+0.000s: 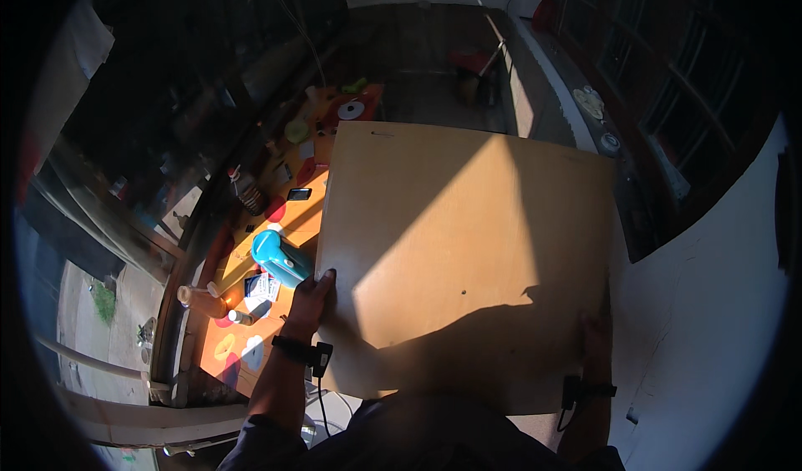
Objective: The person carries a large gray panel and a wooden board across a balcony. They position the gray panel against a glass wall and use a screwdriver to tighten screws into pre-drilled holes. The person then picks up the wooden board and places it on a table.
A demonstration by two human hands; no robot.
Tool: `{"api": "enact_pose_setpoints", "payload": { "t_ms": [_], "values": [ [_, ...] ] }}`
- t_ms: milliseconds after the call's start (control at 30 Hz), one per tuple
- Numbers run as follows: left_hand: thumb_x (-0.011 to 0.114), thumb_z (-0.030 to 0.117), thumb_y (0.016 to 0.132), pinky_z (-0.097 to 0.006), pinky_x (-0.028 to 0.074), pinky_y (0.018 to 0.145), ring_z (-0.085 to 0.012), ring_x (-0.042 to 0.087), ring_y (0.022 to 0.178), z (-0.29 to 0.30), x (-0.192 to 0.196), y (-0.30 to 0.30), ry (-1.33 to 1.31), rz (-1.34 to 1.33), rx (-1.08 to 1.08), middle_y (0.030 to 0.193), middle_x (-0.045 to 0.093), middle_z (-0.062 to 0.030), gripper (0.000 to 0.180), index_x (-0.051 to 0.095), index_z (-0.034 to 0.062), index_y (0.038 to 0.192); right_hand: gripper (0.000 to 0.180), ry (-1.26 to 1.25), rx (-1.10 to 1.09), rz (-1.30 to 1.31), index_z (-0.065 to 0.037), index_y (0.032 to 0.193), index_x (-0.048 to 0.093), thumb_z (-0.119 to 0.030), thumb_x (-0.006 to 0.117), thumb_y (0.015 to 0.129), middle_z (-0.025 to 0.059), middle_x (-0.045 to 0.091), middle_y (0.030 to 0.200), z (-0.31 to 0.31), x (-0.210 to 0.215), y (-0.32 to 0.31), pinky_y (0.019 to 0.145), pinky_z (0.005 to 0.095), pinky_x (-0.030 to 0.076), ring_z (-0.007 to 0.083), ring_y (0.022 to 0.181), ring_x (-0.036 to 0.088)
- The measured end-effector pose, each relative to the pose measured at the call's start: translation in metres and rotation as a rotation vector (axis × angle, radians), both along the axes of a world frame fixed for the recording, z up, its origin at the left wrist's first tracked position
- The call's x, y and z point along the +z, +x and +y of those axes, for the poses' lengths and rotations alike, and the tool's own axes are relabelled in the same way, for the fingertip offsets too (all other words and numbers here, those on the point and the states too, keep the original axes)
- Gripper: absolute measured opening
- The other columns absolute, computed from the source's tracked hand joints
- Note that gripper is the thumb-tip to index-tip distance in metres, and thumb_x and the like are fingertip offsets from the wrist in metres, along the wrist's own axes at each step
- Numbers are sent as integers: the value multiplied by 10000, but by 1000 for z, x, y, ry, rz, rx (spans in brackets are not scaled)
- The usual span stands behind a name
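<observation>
A wide, light-brown wooden board (pixel 434 212) fills the middle of the view in front of my body. Sunlight and my shadow fall across its face, which has a small dark hole low down and a thin mark near the far left corner. My left hand (pixel 313 304) grips the left edge, thumb on the face and fingers hidden past the side. At the opposite edge, my right hand (pixel 596 337) lies in shadow, holding the side with its fingers mostly hidden. Both wrists wear black bands with cables.
To the left, an orange patterned table (pixel 242 262) carries a turquoise kettle (pixel 280 258), a phone (pixel 299 194), a dark bottle (pixel 246 194), an amber bottle (pixel 205 301) and a small white bottle (pixel 240 316). A white wall (pixel 702 321) stands close on the right. Windows line the left side.
</observation>
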State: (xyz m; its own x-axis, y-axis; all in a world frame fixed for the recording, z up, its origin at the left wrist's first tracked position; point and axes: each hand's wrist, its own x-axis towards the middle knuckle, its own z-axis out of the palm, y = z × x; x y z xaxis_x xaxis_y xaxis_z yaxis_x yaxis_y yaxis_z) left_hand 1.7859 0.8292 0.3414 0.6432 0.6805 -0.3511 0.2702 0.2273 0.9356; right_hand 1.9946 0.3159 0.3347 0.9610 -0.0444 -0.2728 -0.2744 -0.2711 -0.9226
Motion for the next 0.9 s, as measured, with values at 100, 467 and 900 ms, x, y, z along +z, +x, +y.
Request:
{"api": "enact_pose_setpoints", "payload": {
  "t_ms": [100, 467, 900],
  "values": [
    [669, 330, 903, -249, 422, 669, -86, 518, 730, 23, 4, 37, 1, 13, -23, 794, 585, 19, 337, 644, -1, 961, 497, 38, 2, 38, 23, 1270, 542, -317, 633, 920, 135, 602, 1212, 19, 12, 30, 983, 364, 427, 223, 1096, 563],
    [626, 360, 935, -238, 461, 727, -92, 568, 799, 74, 8, 164, -10, -42, -34, 897, 640, -30, 415, 635, -29, 1082, 462, 238, 45, -85, 28, 1227, 554, -296, 645, 911, 133, 635, 1131, 76, 24, 133, 925, 362, 452, 221, 1040, 589],
    [587, 350, 956, -239, 467, 711, -91, 568, 776, 115, 24, 301, 97, -55, -52, 883, 633, -21, 394, 624, -27, 1064, 371, 379, 218, -65, 19, 1258, 540, -233, 512, 987, 115, 623, 1180, 105, -14, 308, 964, 361, 442, 222, 1099, 581]
  ]
}}
